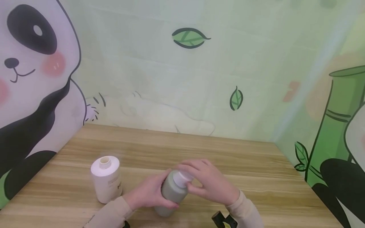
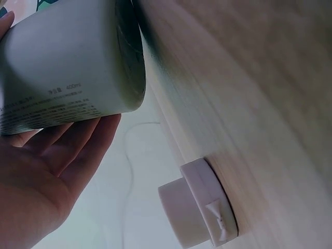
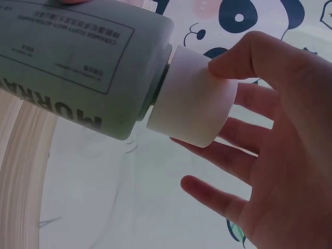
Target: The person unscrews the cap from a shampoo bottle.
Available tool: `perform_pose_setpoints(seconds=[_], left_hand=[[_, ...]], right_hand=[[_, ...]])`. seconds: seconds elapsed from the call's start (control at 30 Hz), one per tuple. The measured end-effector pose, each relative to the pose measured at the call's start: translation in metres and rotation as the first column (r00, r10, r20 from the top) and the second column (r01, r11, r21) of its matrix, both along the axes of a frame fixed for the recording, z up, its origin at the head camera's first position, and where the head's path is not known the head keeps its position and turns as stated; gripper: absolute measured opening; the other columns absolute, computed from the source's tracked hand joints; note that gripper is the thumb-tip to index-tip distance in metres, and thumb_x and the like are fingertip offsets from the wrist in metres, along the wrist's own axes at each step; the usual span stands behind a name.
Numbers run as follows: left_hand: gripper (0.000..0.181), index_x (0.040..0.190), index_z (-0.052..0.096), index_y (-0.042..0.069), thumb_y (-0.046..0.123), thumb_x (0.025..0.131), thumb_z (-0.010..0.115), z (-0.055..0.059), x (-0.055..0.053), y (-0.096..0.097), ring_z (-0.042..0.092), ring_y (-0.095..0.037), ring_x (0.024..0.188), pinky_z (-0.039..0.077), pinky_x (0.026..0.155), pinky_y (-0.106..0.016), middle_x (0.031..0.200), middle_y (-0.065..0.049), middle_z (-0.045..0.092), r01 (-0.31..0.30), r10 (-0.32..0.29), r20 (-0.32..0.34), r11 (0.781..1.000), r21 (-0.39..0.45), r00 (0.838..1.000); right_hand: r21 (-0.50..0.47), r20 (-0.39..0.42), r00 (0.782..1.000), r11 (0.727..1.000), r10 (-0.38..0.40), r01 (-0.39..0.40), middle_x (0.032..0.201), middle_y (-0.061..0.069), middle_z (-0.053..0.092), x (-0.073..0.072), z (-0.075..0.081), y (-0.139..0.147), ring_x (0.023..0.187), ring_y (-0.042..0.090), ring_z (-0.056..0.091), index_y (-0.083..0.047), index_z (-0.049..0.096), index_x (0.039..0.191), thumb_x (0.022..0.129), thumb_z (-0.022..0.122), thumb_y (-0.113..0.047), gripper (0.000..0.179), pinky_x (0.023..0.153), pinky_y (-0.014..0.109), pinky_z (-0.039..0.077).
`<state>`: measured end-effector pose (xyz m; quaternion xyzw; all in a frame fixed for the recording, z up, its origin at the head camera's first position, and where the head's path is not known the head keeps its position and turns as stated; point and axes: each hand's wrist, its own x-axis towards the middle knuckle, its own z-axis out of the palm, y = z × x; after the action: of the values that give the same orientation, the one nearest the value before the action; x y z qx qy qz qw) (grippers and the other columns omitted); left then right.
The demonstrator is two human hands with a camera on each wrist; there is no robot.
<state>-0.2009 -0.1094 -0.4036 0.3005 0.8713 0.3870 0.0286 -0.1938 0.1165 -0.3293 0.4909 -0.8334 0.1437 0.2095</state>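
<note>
My left hand [image 1: 152, 191] grips the body of a grey-green shampoo bottle [image 1: 171, 190], which leans to the right over the table. Its lettering faces the right wrist camera, and its base shows in the left wrist view. At the top, my right hand [image 1: 205, 182] holds the white cap [image 1: 182, 179]. Seen from the right wrist, thumb and fingers pinch this cap [image 3: 192, 98] while the little finger stays off it. A narrow dark gap runs between cap and bottle shoulder. Left of my hands stands a white bottle [image 1: 106, 180] with its neck uncovered.
A pale two-tiered piece with a small bow [image 2: 202, 202] sits on the wooden table [image 1: 137, 142], visible from the left wrist. A black device [image 1: 223, 220] is by my right sleeve. Behind the table hangs a panda-print cloth [image 1: 142, 63].
</note>
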Motion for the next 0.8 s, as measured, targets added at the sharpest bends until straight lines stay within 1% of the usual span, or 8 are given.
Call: perform_pose_setpoints(seconds=[0.1, 0.2, 0.3, 0.4, 0.57, 0.67, 0.8], left_hand=[[0.071, 0.127, 0.048, 0.024, 0.043, 0.068, 0.084, 0.0001, 0.0001, 0.0002, 0.063, -0.006, 0.095, 0.051, 0.079, -0.026, 0.112, 0.008, 0.066, 0.003, -0.003, -0.003, 1.000, 0.000, 1.000], [0.071, 0.127, 0.049, 0.024, 0.043, 0.068, 0.084, 0.0002, 0.0003, 0.0005, 0.063, -0.006, 0.095, 0.051, 0.079, -0.026, 0.112, 0.008, 0.066, 0.003, -0.003, -0.002, 1.000, -0.002, 1.000], [0.070, 0.125, 0.049, 0.024, 0.043, 0.068, 0.084, 0.0003, 0.0003, 0.0006, 0.063, -0.006, 0.094, 0.051, 0.079, -0.025, 0.111, 0.008, 0.066, 0.001, -0.001, 0.003, 1.000, -0.004, 1.000], [0.069, 0.125, 0.049, 0.024, 0.043, 0.068, 0.084, 0.0005, 0.0004, 0.0004, 0.063, -0.005, 0.093, 0.051, 0.078, -0.025, 0.110, 0.008, 0.067, 0.000, 0.000, 0.001, 1.000, -0.008, 1.000], [0.070, 0.124, 0.049, 0.024, 0.044, 0.067, 0.084, 0.0009, 0.0007, 0.0002, 0.063, -0.005, 0.092, 0.051, 0.077, -0.024, 0.108, 0.008, 0.067, -0.007, 0.007, -0.008, 1.000, -0.009, 1.000], [0.069, 0.123, 0.049, 0.024, 0.045, 0.067, 0.084, 0.0007, 0.0008, 0.0001, 0.063, -0.004, 0.091, 0.051, 0.077, -0.024, 0.107, 0.009, 0.067, -0.010, 0.010, -0.009, 1.000, -0.008, 1.000], [0.070, 0.124, 0.049, 0.024, 0.045, 0.067, 0.084, 0.0006, 0.0005, 0.0002, 0.063, -0.005, 0.092, 0.051, 0.077, -0.024, 0.108, 0.009, 0.067, -0.009, 0.009, -0.011, 1.000, -0.009, 1.000]], right_hand=[[0.013, 0.004, 1.000, 1.000, 0.021, -0.021, 0.127, -0.002, 0.063, 0.0004, 0.0005, 0.0002, 0.117, 0.013, 0.058, -0.015, 0.059, 0.129, 0.082, 0.068, -0.017, 0.048, 0.094, 0.036, 0.047], [0.010, 0.016, 1.000, 1.000, 0.022, -0.022, 0.129, -0.001, 0.062, 0.0005, 0.0001, 0.0004, 0.118, 0.014, 0.057, -0.014, 0.057, 0.131, 0.084, 0.069, -0.020, 0.049, 0.095, 0.037, 0.047], [-0.003, 0.045, 0.999, 1.000, 0.000, 0.000, 0.130, -0.001, 0.063, 0.0004, -0.0009, 0.0008, 0.119, 0.015, 0.058, -0.013, 0.054, 0.134, 0.087, 0.069, -0.029, 0.052, 0.096, 0.040, 0.046], [-0.031, 0.065, 0.997, 0.998, -0.044, 0.046, 0.130, 0.000, 0.063, 0.0001, -0.0017, 0.0015, 0.119, 0.016, 0.059, -0.013, 0.053, 0.135, 0.089, 0.067, -0.038, 0.054, 0.096, 0.043, 0.047], [-0.077, 0.051, 0.993, 0.991, -0.103, 0.107, 0.127, 0.000, 0.066, -0.0008, -0.0007, 0.0015, 0.117, 0.016, 0.061, -0.015, 0.058, 0.130, 0.090, 0.065, -0.044, 0.050, 0.094, 0.045, 0.048], [-0.084, 0.037, 0.993, 0.989, -0.115, 0.118, 0.123, -0.001, 0.067, -0.0014, -0.0010, 0.0011, 0.115, 0.015, 0.062, -0.017, 0.061, 0.125, 0.089, 0.065, -0.045, 0.046, 0.093, 0.044, 0.048], [-0.067, 0.005, 0.994, 0.991, -0.113, 0.113, 0.117, -0.005, 0.067, -0.0024, -0.0025, 0.0010, 0.110, 0.012, 0.062, -0.018, 0.063, 0.120, 0.090, 0.062, -0.047, 0.041, 0.092, 0.042, 0.049]])
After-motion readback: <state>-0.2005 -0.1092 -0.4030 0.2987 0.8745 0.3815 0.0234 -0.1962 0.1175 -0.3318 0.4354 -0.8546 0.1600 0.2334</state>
